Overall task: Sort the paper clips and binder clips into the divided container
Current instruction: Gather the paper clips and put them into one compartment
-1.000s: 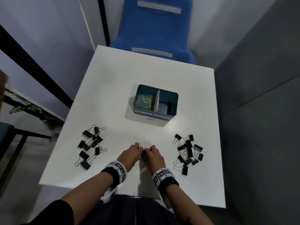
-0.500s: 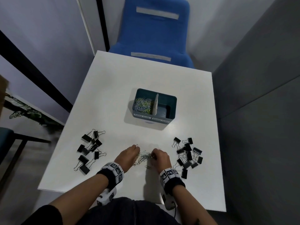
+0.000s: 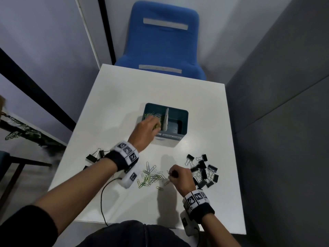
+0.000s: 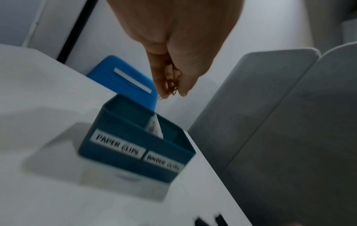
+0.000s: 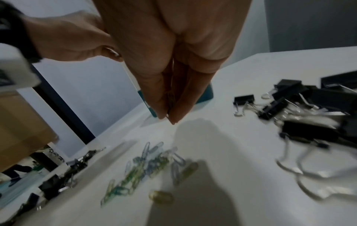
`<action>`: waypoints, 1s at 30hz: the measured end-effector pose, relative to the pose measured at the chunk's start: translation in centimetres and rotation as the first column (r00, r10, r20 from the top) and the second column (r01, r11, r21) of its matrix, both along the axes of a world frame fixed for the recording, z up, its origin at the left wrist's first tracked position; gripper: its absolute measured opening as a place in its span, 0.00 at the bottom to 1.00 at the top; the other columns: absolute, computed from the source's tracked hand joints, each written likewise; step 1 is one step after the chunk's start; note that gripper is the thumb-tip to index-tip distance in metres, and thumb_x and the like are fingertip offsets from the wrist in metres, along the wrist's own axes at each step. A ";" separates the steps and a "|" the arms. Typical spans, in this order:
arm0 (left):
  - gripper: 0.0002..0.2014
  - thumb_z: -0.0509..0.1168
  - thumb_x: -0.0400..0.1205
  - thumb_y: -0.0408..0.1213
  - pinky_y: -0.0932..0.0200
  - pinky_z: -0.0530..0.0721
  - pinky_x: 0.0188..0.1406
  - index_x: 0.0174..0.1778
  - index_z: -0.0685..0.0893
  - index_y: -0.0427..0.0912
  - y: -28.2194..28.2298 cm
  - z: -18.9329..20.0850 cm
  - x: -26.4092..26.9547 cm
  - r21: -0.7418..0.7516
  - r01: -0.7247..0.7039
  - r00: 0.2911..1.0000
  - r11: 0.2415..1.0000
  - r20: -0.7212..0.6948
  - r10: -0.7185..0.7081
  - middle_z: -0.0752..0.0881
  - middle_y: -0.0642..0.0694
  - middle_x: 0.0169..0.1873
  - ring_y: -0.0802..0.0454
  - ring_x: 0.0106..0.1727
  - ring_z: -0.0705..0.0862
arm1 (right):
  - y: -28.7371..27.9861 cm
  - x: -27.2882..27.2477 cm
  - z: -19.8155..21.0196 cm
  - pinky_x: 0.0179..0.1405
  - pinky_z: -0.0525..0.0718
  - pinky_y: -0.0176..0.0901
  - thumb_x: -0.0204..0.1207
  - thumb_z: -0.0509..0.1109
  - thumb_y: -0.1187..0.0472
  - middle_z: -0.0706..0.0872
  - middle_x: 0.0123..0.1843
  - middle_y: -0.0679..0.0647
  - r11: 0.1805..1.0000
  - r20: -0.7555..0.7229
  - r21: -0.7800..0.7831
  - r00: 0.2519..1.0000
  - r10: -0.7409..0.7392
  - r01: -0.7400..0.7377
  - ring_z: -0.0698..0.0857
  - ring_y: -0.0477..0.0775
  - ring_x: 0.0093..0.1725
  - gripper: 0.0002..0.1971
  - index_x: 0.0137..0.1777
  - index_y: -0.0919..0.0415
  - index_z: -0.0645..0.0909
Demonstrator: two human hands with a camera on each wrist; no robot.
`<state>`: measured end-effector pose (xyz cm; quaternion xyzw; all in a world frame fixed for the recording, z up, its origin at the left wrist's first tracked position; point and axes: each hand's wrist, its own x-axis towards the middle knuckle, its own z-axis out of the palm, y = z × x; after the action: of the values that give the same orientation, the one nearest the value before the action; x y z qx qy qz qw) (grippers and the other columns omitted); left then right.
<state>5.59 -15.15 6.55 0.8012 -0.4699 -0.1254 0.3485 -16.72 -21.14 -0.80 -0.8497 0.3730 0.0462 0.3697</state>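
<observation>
A teal divided container (image 3: pixel 175 130) stands mid-table, its left half labelled PAPER CLIPS (image 4: pixel 117 145) and holding coloured clips. My left hand (image 3: pixel 151 124) hovers over that left half, pinching a few paper clips (image 4: pixel 174 88) between thumb and fingers. My right hand (image 3: pixel 175 175) is low over the table near its front edge, pinching paper clips (image 5: pixel 171 97) too. A loose pile of paper clips (image 3: pixel 150 177) lies between my wrists. Black binder clips lie in one heap at the right (image 3: pixel 203 171) and another at the left (image 3: pixel 94 156), partly hidden by my left forearm.
A blue chair (image 3: pixel 165 43) stands behind the white table (image 3: pixel 124 97). A grey partition (image 3: pixel 284 122) closes the right side. A cable (image 3: pixel 103 198) runs from my left wrist across the table's front edge.
My left hand has lifted from the paper clip pile and travelled forward to above the container's left half with clips in it. My right hand has risen slightly, holding clips.
</observation>
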 end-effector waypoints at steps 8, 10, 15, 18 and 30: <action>0.14 0.69 0.79 0.33 0.50 0.83 0.44 0.60 0.81 0.43 0.1 -0.8 2.8 0.131 -0.122 0.992 0.984 0.044 0.117 0.84 0.45 0.51 0.45 0.46 0.83 | -3.9 7.8 5.7 0.39 0.80 0.37 0.67 0.77 0.66 0.89 0.40 0.53 0.992 0.153 -0.117 0.986 0.060 -0.042 0.84 0.51 0.40 0.07 0.40 0.55 0.83; 0.10 0.65 0.80 0.31 0.52 0.83 0.41 0.55 0.83 0.44 2.2 -2.7 1.8 0.198 -0.117 0.992 0.973 0.070 0.105 0.85 0.47 0.50 0.46 0.44 0.84 | -5.4 10.5 7.2 0.42 0.82 0.39 0.67 0.77 0.67 0.89 0.41 0.52 0.985 0.206 -0.168 0.976 0.076 -0.041 0.85 0.50 0.41 0.07 0.40 0.55 0.83; 0.12 0.61 0.81 0.33 0.54 0.81 0.49 0.58 0.83 0.46 6.7 -6.9 -1.5 0.467 -0.039 0.999 0.883 -0.004 0.046 0.84 0.47 0.57 0.46 0.53 0.84 | -7.4 15.9 9.3 0.42 0.84 0.42 0.71 0.75 0.65 0.88 0.41 0.51 0.970 0.292 -0.241 0.951 0.107 -0.035 0.85 0.52 0.41 0.07 0.45 0.56 0.82; 0.15 0.61 0.82 0.37 0.52 0.80 0.55 0.65 0.78 0.44 8.0 -8.8 -3.4 0.563 0.033 0.999 0.826 -0.034 -0.016 0.80 0.44 0.62 0.44 0.61 0.81 | -7.5 16.4 9.1 0.47 0.86 0.47 0.70 0.77 0.63 0.88 0.50 0.53 0.967 0.313 -0.252 0.942 0.125 -0.044 0.86 0.54 0.46 0.15 0.57 0.57 0.81; 0.45 0.50 0.79 0.66 0.41 0.59 0.78 0.84 0.42 0.43 7.3 -13.0 -7.4 0.749 0.177 0.948 0.639 0.043 -0.314 0.39 0.41 0.84 0.40 0.84 0.42 | -0.8 2.4 -2.6 0.69 0.77 0.56 0.75 0.69 0.59 0.65 0.80 0.61 0.933 -0.286 -0.070 0.903 0.322 -0.354 0.68 0.62 0.76 0.34 0.80 0.56 0.60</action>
<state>-1.84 -7.88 -6.50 0.8089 -0.5119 -0.2817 -0.0655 -14.36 -21.89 -3.39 -0.9079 0.2688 0.2023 0.2501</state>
